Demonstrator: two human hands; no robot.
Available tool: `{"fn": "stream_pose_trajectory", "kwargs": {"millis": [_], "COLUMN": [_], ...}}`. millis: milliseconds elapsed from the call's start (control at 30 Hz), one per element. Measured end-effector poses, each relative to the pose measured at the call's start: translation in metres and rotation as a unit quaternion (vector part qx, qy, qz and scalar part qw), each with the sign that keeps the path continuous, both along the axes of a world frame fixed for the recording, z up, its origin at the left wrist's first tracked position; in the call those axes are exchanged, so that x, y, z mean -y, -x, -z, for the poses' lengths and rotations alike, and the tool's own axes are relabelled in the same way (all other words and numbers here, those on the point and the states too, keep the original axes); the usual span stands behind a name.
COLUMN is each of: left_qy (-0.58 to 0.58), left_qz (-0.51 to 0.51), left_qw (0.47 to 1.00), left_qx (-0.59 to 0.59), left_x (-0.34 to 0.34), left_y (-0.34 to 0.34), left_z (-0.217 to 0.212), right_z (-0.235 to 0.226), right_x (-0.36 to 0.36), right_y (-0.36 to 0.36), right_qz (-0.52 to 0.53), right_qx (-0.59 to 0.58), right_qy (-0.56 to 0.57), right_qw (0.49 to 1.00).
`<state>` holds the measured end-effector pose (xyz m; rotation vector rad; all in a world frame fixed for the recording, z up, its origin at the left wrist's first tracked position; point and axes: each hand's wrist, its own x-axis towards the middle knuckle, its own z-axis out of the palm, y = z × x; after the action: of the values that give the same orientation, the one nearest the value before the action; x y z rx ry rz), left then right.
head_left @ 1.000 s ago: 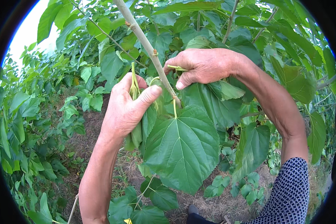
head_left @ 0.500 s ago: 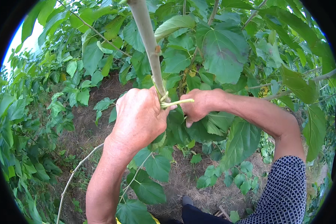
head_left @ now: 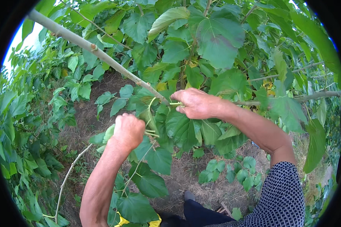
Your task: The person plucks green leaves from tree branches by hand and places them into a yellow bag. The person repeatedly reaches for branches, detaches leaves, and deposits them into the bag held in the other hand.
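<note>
A bare pale branch (head_left: 115, 67) slants from the upper left down to the middle. My left hand (head_left: 128, 131) is closed below and left of it, apart from the branch. Several green leaves (head_left: 109, 133) stick out on its left side, and cut-looking leaf stalks (head_left: 152, 133) poke out on its right. My right hand (head_left: 196, 103) is at the lower part of the branch, its fingers pinched on a short green leaf stalk (head_left: 174, 103). Broad green leaves (head_left: 182, 128) hang just under the right hand.
Dense leafy bushes (head_left: 30, 113) stand on the left, and more foliage fills the far side. A thin bare stem (head_left: 70, 172) curves up at lower left. Another branch (head_left: 314, 97) reaches in from the right. Dry ground (head_left: 182, 181) and my shoe (head_left: 189, 195) show below.
The branch has swung from near upright to a slant toward the upper left. My left hand has left it and moved down-left with leaves. My right hand has risen slightly to the stalk.
</note>
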<state>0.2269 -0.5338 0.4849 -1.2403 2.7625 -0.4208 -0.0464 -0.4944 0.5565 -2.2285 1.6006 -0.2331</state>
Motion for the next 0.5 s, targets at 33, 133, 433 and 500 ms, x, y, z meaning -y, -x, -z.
{"fn": "stream_pose_trajectory", "kwargs": {"millis": [33,133,433,500], "left_qy": [-0.054,0.063,0.321,0.321], "left_qz": [-0.029,-0.011,0.112,0.148], "left_qw": [0.998,0.949,0.798,0.825], "left_qx": [-0.023,-0.309,-0.499,-0.441], "left_x": [0.005,-0.026,-0.064,-0.050], "left_y": [-0.006,-0.019,-0.015,-0.005], "left_z": [0.025,0.039,-0.077,-0.093], "right_z": [0.006,0.039,0.125,0.138], "right_x": [-0.006,-0.017,-0.014,0.001], "right_y": [-0.003,0.003,0.000,-0.006], "right_qz": [-0.012,0.022,0.205,0.206], "right_qx": [-0.042,-0.050,0.320,0.413], "right_qy": [0.033,0.121,0.105,0.104], "right_qw": [0.999,0.991,0.919,0.881]}}
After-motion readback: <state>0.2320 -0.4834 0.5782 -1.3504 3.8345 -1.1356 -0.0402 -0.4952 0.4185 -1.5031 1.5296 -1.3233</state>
